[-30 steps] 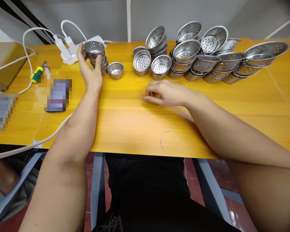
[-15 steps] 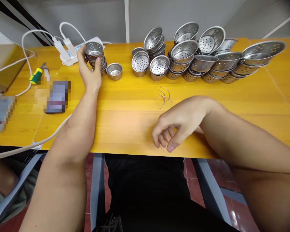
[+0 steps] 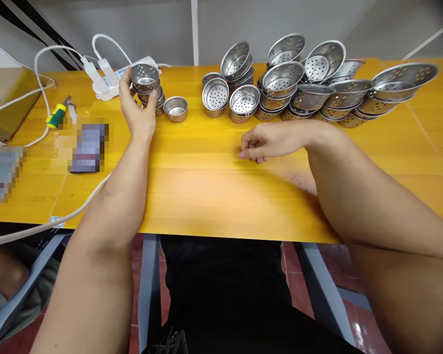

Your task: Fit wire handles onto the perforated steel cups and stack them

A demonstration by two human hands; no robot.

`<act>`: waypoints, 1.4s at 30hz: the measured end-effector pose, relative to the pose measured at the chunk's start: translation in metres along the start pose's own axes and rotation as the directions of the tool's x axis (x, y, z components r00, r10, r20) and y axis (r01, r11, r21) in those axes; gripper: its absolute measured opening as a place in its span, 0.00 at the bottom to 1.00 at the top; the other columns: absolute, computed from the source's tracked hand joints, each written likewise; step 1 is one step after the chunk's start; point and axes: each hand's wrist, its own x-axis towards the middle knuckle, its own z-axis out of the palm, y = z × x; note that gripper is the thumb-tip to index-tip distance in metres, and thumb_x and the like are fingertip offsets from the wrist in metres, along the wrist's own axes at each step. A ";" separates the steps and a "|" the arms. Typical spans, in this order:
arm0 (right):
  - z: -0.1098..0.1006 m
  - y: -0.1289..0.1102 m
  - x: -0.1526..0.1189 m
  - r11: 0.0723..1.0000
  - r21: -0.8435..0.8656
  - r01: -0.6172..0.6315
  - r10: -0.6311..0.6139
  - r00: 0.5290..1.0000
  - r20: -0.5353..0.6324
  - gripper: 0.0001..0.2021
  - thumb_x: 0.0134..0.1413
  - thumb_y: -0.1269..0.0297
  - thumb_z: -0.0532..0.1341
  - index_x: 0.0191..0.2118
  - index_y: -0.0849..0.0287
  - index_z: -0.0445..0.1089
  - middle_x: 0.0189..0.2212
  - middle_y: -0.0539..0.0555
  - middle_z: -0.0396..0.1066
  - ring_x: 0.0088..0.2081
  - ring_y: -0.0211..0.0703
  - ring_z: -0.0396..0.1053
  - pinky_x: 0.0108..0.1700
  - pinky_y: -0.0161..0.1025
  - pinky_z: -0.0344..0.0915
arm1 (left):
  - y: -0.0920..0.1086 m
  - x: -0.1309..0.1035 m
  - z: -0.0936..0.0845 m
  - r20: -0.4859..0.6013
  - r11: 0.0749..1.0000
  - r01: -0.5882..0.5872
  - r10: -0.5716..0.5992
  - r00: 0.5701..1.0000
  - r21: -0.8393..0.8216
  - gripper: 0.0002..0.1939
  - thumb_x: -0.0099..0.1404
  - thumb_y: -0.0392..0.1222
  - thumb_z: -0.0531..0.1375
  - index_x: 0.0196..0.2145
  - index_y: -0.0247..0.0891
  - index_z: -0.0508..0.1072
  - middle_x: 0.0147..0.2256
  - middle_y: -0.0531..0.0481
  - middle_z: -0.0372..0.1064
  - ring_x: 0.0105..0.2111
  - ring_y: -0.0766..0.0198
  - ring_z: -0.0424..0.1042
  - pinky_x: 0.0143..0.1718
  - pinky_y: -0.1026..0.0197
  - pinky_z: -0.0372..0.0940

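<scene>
At the back left, my left hand (image 3: 138, 110) is wrapped round a small stack of perforated metal cups (image 3: 145, 76), thumb on the near right side. A single metal cup (image 3: 175, 109) stands just right of that stack. Over the middle of the table, my right hand (image 3: 260, 141) is palm down with its fingers curled in. It covers the spot of the thin curved wires; only one short wire end (image 3: 242, 132) shows beside the knuckles. Whatever lies between these fingers is hidden.
Several leaning stacks of perforated metal cups (image 3: 282, 81) line the back right. At the left are a white power strip (image 3: 107, 92) with cables, a green-yellow screwdriver (image 3: 56, 117), a blurred-out phone (image 3: 88, 147) and a cardboard box (image 3: 13, 103). Another person's leg (image 3: 3, 268) is at lower left.
My right hand has moved away from the table's front edge to the curved wires and now covers them. My left hand stays on the cup stack.
</scene>
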 end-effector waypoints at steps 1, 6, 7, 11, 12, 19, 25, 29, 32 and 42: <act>-0.002 0.002 0.000 1.000 -0.022 -0.005 0.004 0.999 -0.054 0.27 0.69 0.30 0.76 0.41 0.52 0.80 0.34 0.55 0.86 0.35 0.53 0.83 0.42 0.50 0.77 | 0.003 -0.001 -0.001 -0.014 1.000 0.003 -0.004 1.000 -0.029 0.73 0.65 1.05 0.42 0.88 0.52 0.41 0.93 0.63 0.49 0.92 0.54 0.40 0.92 0.25 0.47; 0.010 -0.004 0.010 0.988 -0.106 0.113 -0.148 0.885 -0.442 0.25 0.77 0.35 0.72 0.56 0.53 0.83 0.46 0.63 0.89 0.43 0.61 0.84 0.50 0.56 0.77 | -0.005 0.001 -0.003 -0.027 0.999 0.018 -0.019 0.999 -0.035 0.75 0.62 1.07 0.51 0.87 0.52 0.47 0.92 0.57 0.57 0.85 0.50 0.62 0.87 0.24 0.59; 0.015 -0.005 0.015 0.982 -0.145 0.125 -0.183 0.837 -0.516 0.26 0.79 0.37 0.70 0.63 0.53 0.83 0.50 0.65 0.89 0.46 0.64 0.84 0.53 0.58 0.78 | -0.009 0.003 -0.003 -0.039 1.000 0.001 -0.001 0.999 -0.005 0.75 0.63 1.06 0.49 0.88 0.51 0.46 0.92 0.56 0.56 0.90 0.48 0.56 0.89 0.23 0.54; 0.031 -0.002 0.039 0.957 -0.271 0.104 -0.255 0.749 -0.612 0.38 0.83 0.45 0.65 0.87 0.54 0.69 0.58 0.67 0.88 0.55 0.69 0.84 0.64 0.62 0.77 | -0.003 0.002 -0.002 -0.197 0.981 -0.148 0.172 0.965 0.128 0.66 0.74 0.97 0.48 0.90 0.50 0.45 0.96 0.55 0.46 0.98 0.59 0.25 0.99 0.34 0.33; 0.034 -0.001 0.045 0.955 -0.279 0.096 -0.255 0.744 -0.617 0.40 0.83 0.47 0.64 0.90 0.55 0.65 0.57 0.67 0.88 0.56 0.70 0.84 0.65 0.62 0.77 | 0.005 -0.002 -0.002 -0.219 0.965 -0.209 0.240 0.946 0.156 0.60 0.80 0.91 0.47 0.91 0.50 0.45 0.96 0.55 0.46 0.98 0.60 0.20 0.99 0.34 0.34; 0.039 0.010 0.070 0.956 -0.292 0.009 -0.215 0.699 -0.682 0.40 0.83 0.52 0.61 0.90 0.64 0.62 0.55 0.70 0.87 0.61 0.78 0.83 0.70 0.67 0.75 | 0.080 -0.051 0.022 0.341 0.919 -0.394 0.369 0.864 0.003 0.35 0.80 0.73 0.67 0.76 0.61 0.76 0.88 0.49 0.65 0.93 0.37 0.58 0.97 0.24 0.53; 0.039 0.014 0.070 0.962 -0.272 0.012 -0.207 0.679 -0.705 0.29 0.86 0.46 0.59 0.79 0.56 0.71 0.53 0.70 0.86 0.53 0.75 0.82 0.64 0.66 0.77 | 0.054 -0.052 0.041 0.375 0.950 -0.310 0.304 0.876 -0.046 0.48 0.72 0.66 0.78 0.83 0.57 0.71 0.92 0.42 0.55 0.95 0.30 0.51 0.98 0.21 0.47; 0.038 0.012 0.067 0.966 -0.259 0.011 -0.199 0.673 -0.713 0.27 0.87 0.45 0.59 0.76 0.56 0.75 0.54 0.71 0.86 0.53 0.75 0.81 0.62 0.65 0.76 | 0.027 -0.045 0.039 0.299 0.965 -0.259 0.257 0.919 -0.032 0.55 0.72 0.64 0.79 0.88 0.56 0.62 0.93 0.38 0.51 0.97 0.31 0.44 0.99 0.20 0.44; 0.037 0.009 0.066 0.961 -0.275 -0.023 -0.183 0.692 -0.698 0.26 0.86 0.51 0.58 0.74 0.56 0.79 0.58 0.71 0.87 0.57 0.77 0.82 0.63 0.65 0.76 | 0.025 -0.044 0.040 0.310 0.975 -0.215 0.221 0.925 -0.052 0.57 0.72 0.64 0.80 0.87 0.53 0.62 0.93 0.35 0.53 0.97 0.30 0.47 0.99 0.21 0.45; 0.034 0.014 0.068 0.968 -0.250 0.026 -0.201 0.674 -0.710 0.20 0.87 0.51 0.60 0.65 0.51 0.86 0.62 0.67 0.88 0.61 0.72 0.83 0.66 0.61 0.76 | 0.007 -0.039 0.047 0.342 0.985 -0.161 0.170 0.924 -0.056 0.41 0.74 0.63 0.78 0.77 0.48 0.77 0.92 0.37 0.56 0.95 0.28 0.52 1.00 0.21 0.43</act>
